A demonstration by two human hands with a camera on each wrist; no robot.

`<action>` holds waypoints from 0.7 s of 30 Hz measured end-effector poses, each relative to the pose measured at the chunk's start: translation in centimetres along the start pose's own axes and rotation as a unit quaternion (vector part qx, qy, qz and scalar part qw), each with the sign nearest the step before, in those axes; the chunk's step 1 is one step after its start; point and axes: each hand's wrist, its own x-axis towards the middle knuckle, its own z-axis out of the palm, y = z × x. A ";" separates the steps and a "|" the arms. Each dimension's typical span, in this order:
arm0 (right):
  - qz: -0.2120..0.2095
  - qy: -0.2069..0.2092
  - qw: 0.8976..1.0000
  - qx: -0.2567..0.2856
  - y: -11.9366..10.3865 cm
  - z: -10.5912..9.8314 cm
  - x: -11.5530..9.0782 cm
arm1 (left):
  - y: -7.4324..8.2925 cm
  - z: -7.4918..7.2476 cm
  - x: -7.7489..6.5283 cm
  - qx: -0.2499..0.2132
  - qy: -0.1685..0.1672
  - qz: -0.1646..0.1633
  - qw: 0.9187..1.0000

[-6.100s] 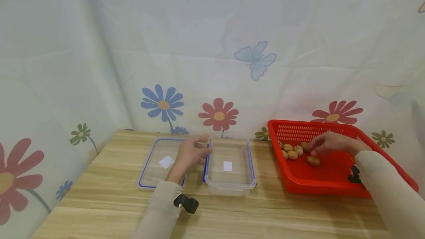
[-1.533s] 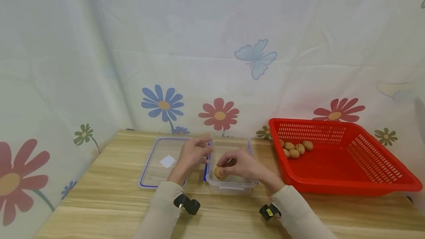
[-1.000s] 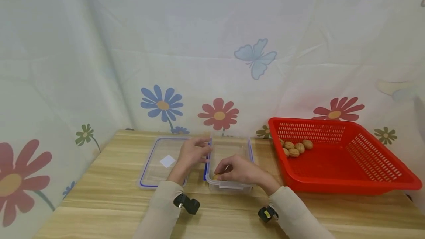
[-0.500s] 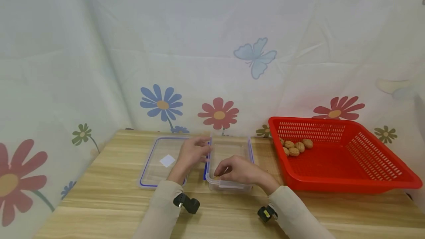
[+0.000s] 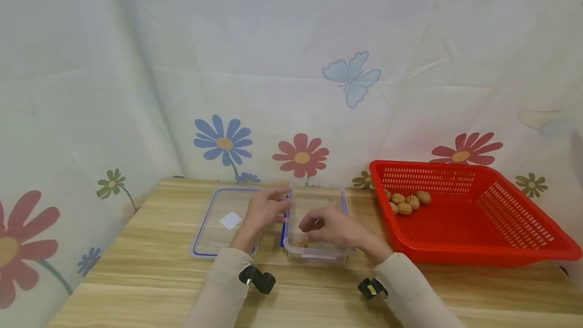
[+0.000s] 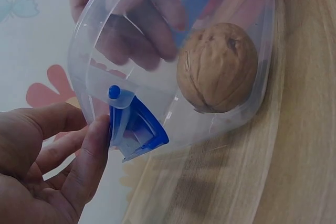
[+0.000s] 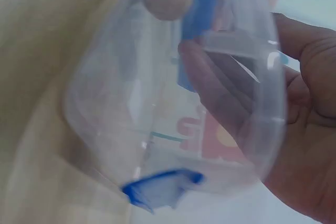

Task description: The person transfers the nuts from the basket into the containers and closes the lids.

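Observation:
A clear plastic food container (image 5: 325, 253) with blue side latches stands on the table, its top uncovered. One walnut (image 6: 218, 69) lies on its floor, in the near left corner in the head view. My left hand (image 5: 265, 210) holds the container's left rim, thumb and fingers by the blue latch (image 6: 137, 129) in the left wrist view. Inside the container my right hand (image 5: 331, 227) hovers just over the walnut, fingers loosely bent. Nothing sits between its fingers, and the right wrist view shows the hand (image 7: 231, 87) through the clear wall, apart from the walnut.
To the right stands a red plastic basket (image 5: 460, 254) with several walnuts (image 5: 405, 208) in its left part. Left of the container a clear lid (image 5: 214, 239) with a blue seal lies flat, partly under my left forearm. A flower-patterned curtain (image 5: 291, 65) hangs behind the table.
My right hand took a walnut from the basket, carried it left, lowered it into the container and let go. Now it has risen slightly. My left hand stays at the rim.

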 end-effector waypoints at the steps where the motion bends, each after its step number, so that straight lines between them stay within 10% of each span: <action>1: 0.003 0.004 1.000 -0.001 -0.2 -0.2 -0.1 | 0.0 0.0 0.0 0.000 0.000 0.000 1.000; 21: 0.027 0.059 0.996 -0.054 -2.6 -7.4 -2.9 | 0.1 0.1 -0.2 -0.004 0.004 -0.001 1.000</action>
